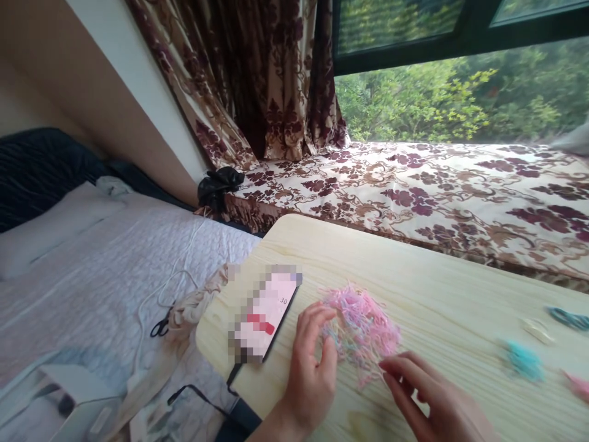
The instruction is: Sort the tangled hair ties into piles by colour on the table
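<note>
Pastel hair elastics (363, 325), mostly pink, lie in a loose tangled heap between the two hands, just ahead of the fingertips. They rest on a pale wooden table (442, 276) that stretches away beyond both hands. A phone (267, 313) lies flat just left of the left hand (313, 368). That hand is loosely open, with curled fingers touching the heap's left edge and the thumb apart from them. The right hand (432, 396) meets the heap's near edge with its fingertips drawn together; I cannot tell whether they pinch any bands. Well to the right of the right hand lies a small teal bunch (524, 360), and beyond it a smaller pink bunch (578, 385).
</note>
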Demonstrator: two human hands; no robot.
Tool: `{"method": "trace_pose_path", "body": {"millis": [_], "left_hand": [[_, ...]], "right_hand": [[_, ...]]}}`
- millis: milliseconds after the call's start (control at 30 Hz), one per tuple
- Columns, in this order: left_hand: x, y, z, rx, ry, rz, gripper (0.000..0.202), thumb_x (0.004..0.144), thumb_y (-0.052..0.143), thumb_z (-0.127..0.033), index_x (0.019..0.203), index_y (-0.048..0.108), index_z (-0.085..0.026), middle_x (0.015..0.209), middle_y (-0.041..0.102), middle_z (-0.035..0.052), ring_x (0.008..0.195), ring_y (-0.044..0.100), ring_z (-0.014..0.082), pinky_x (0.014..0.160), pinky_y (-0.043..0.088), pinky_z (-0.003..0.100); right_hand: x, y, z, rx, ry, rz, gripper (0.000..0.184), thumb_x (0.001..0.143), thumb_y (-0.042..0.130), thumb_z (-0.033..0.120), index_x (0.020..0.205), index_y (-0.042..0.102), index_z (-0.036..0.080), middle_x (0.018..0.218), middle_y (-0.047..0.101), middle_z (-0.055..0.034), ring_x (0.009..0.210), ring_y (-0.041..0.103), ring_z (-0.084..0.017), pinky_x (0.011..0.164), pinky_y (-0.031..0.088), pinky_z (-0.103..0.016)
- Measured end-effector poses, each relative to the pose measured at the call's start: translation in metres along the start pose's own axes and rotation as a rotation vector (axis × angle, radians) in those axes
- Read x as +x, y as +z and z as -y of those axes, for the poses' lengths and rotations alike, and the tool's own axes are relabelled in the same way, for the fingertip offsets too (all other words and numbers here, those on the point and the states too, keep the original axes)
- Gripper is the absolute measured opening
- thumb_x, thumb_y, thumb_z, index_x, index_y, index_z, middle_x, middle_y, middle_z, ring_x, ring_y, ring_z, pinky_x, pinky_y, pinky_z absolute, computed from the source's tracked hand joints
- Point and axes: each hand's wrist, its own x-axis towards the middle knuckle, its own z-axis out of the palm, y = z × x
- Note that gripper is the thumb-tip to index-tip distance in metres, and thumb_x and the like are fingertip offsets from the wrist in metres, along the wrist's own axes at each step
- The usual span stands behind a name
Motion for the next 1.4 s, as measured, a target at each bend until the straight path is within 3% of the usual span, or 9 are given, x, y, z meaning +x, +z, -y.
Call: {"method": "trace_pose_path", "body": {"millis": [167, 400, 533, 700, 833, 1000, 1167, 1400], "left_hand": [[0.000, 0.000, 0.000, -0.034, -0.002, 0.005, 0.041, 0.093, 0.042, -0.007, 0.126, 0.056, -0.025, 0.134, 0.057, 0.0083, 0.134, 0.049, 0.0218, 0.115, 0.040, 0.045], [-0.001, 0.000, 0.001, -0.057, 0.005, 0.005, 0.046, 0.091, 0.042, -0.003, 0.128, 0.052, -0.028, 0.136, 0.056, 0.0057, 0.136, 0.047, 0.0190, 0.118, 0.038, 0.042], [0.000, 0.001, 0.002, -0.065, 0.006, 0.014, 0.047, 0.090, 0.042, -0.002, 0.128, 0.051, -0.029, 0.135, 0.056, 0.0042, 0.135, 0.047, 0.0177, 0.118, 0.038, 0.039], [0.001, 0.003, 0.005, -0.052, 0.080, -0.012, 0.052, 0.088, 0.041, 0.001, 0.128, 0.051, -0.030, 0.132, 0.058, 0.0028, 0.133, 0.048, 0.0156, 0.117, 0.038, 0.034], [0.001, 0.005, 0.007, -0.049, 0.101, -0.041, 0.055, 0.084, 0.042, 0.004, 0.127, 0.052, -0.030, 0.130, 0.059, 0.0022, 0.131, 0.050, 0.0157, 0.117, 0.038, 0.034], [0.002, 0.004, 0.007, -0.038, 0.093, -0.044, 0.055, 0.084, 0.043, 0.003, 0.127, 0.052, -0.031, 0.130, 0.059, 0.0022, 0.130, 0.051, 0.0165, 0.116, 0.039, 0.035], [0.002, 0.004, 0.006, -0.027, 0.099, -0.037, 0.054, 0.085, 0.043, 0.002, 0.127, 0.052, -0.030, 0.129, 0.059, 0.0027, 0.129, 0.052, 0.0169, 0.115, 0.040, 0.035], [0.003, 0.004, 0.006, -0.013, 0.133, -0.052, 0.054, 0.085, 0.043, 0.002, 0.127, 0.052, -0.031, 0.128, 0.060, 0.0017, 0.128, 0.052, 0.0146, 0.115, 0.039, 0.030]], "right_hand": [[0.023, 0.013, 0.005, -0.127, -0.065, 0.052, 0.025, 0.102, 0.042, 0.031, 0.098, 0.066, 0.027, 0.086, 0.068, -0.0004, 0.070, 0.069, -0.013, 0.059, 0.052, -0.021], [0.049, 0.022, 0.005, -0.229, -0.071, 0.052, 0.027, 0.097, 0.043, 0.028, 0.098, 0.070, 0.029, 0.082, 0.068, -0.0018, 0.067, 0.069, -0.019, 0.052, 0.047, -0.026], [0.053, 0.023, 0.002, -0.260, -0.084, 0.076, 0.024, 0.093, 0.046, 0.026, 0.095, 0.070, 0.030, 0.078, 0.067, -0.0009, 0.061, 0.067, -0.017, 0.046, 0.041, -0.024], [0.050, 0.025, -0.004, -0.276, -0.105, 0.097, 0.021, 0.097, 0.046, 0.029, 0.093, 0.067, 0.030, 0.081, 0.066, 0.0010, 0.065, 0.067, -0.015, 0.051, 0.044, -0.023], [0.050, 0.026, -0.005, -0.277, -0.115, 0.102, 0.028, 0.101, 0.043, 0.035, 0.085, 0.064, 0.029, 0.078, 0.064, 0.0014, 0.065, 0.067, -0.014, 0.050, 0.044, -0.022], [0.048, 0.022, -0.004, -0.098, -0.102, -0.010, 0.028, 0.101, 0.045, 0.040, 0.092, 0.068, 0.028, 0.083, 0.065, 0.0007, 0.061, 0.065, -0.010, 0.052, 0.048, -0.019], [0.047, 0.017, -0.002, 0.104, 0.069, -0.188, 0.036, 0.098, 0.049, 0.053, 0.095, 0.074, 0.027, 0.089, 0.066, -0.0023, 0.055, 0.059, -0.009, 0.052, 0.048, -0.020], [0.043, 0.014, -0.009, 0.173, 0.169, -0.208, 0.040, 0.092, 0.054, 0.059, 0.086, 0.075, 0.026, 0.081, 0.070, -0.0017, 0.047, 0.053, -0.009, 0.053, 0.050, -0.021]]}}
